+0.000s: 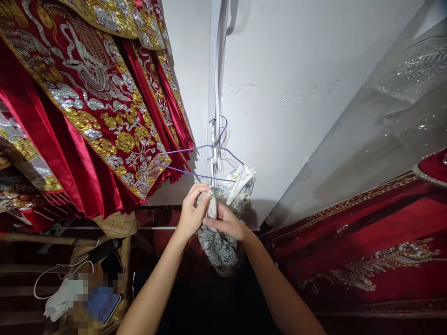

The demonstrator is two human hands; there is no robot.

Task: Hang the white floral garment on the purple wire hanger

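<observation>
Both hands, left hand (191,210) and right hand (226,224), pinching patterned cloth (223,246) under purple hanger (195,160).

A white wall (296,83) fills the middle, its paint chipped in spots; left of it hang red garments (87,107) with gold and silver embroidery — more red embroidered cloth (366,242) lies to its right; below the wall, a dark wooden surface (157,232).
</observation>
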